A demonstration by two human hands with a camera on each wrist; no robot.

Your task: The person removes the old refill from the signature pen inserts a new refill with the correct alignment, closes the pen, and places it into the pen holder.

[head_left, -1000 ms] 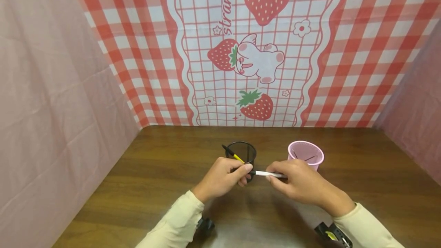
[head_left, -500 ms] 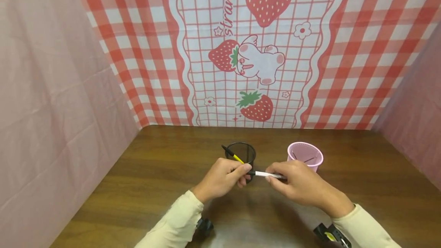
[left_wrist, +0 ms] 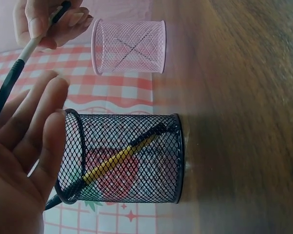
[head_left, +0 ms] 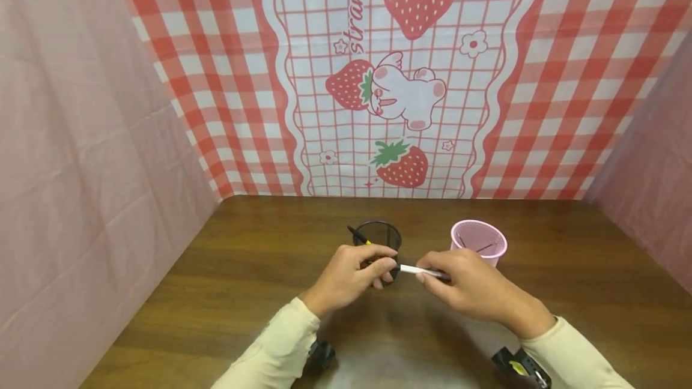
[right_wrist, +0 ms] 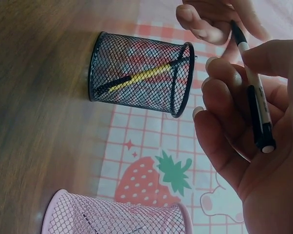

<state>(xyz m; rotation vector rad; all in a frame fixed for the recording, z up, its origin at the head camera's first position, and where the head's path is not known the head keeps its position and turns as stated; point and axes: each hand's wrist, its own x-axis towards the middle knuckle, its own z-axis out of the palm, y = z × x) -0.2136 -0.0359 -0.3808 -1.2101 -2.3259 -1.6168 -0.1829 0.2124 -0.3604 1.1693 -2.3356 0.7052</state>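
A white and black pen (head_left: 409,269) lies level between both hands. My right hand (head_left: 476,287) pinches its white barrel with thumb and fingers, and the clip end points back into the palm in the right wrist view. My left hand (head_left: 348,275) has the thumb at the pen's black tip, the index finger lifted above it and the other fingers loosely bent. Just behind the left hand stands a black mesh pen holder (right_wrist: 137,78), upright, with a yellow and black pen (right_wrist: 151,72) leaning inside.
A pink mesh pen holder (head_left: 497,260) stands behind the right hand, holding thin dark sticks (left_wrist: 132,48) that cross. Brown wood-grain table (head_left: 216,293) lies under everything. A strawberry-print cloth (head_left: 335,131) backs the table, with pink cloths at both sides.
My left index finger has lifted and stretched forward off the thumb, covering more of the yellow pen. The right hand and the white pen have hardly moved.
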